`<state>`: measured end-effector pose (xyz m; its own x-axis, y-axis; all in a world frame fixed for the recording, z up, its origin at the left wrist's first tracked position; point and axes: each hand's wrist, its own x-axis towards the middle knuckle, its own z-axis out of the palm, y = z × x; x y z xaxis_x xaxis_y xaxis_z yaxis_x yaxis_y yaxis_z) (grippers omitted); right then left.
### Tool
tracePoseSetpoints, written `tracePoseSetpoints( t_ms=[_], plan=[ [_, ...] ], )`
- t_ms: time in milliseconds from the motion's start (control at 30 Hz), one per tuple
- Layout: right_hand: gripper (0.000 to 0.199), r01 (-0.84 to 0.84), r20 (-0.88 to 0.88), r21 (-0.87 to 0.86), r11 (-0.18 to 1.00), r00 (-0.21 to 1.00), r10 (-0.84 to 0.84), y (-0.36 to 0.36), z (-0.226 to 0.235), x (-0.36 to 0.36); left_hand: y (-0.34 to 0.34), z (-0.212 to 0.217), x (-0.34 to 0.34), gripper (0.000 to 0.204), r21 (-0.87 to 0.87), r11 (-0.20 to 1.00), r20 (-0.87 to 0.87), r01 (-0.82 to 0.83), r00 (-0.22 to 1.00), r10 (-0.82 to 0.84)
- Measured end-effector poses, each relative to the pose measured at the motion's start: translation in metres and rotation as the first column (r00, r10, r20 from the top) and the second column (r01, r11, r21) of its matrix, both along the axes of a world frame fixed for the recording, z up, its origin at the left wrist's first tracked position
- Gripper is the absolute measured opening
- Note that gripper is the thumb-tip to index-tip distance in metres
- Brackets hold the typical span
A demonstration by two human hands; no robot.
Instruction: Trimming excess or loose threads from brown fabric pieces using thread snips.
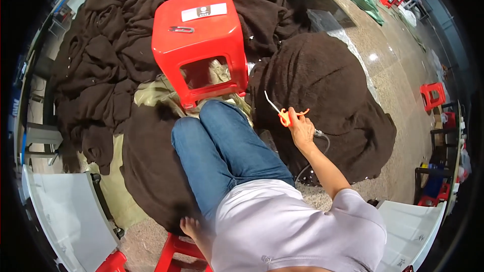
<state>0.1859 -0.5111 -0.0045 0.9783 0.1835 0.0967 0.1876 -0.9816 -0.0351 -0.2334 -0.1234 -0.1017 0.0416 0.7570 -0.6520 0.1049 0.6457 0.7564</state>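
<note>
My right hand (300,127) is closed around an orange air blow gun (285,117) with a thin bent metal nozzle pointing up and left. A thin hose (328,145) runs from its grip back toward my side. Under it lies a rounded heap of dark brown fabric (322,78). Low at my left side, my left hand (189,225) has its fingers curled at the edge of a brown fabric piece (156,171), which spreads beside my left leg. Part of that hand is blurred.
Ahead stands a red plastic stool (201,35) with small thread snips (181,29) on its top. A large brown fabric pile (108,35) lies behind and left of it. White panels (73,211) flank me. Another red stool (432,95) stands far right.
</note>
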Motion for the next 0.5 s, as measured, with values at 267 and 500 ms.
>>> tracePoseSetpoints(
  t_ms=[267,500],
  plan=[
    [0.064,-0.026,0.019,-0.246,0.969,0.999,0.032,-0.051,-0.049,0.023,0.011,0.132,0.174,0.022,0.344,0.831,0.090,0.438,0.865,-0.493],
    [0.055,-0.214,0.156,0.025,0.977,0.966,0.207,-0.025,-0.015,0.015,-0.018,0.165,0.199,0.019,0.346,0.761,0.099,0.549,0.785,-0.612]
  ],
)
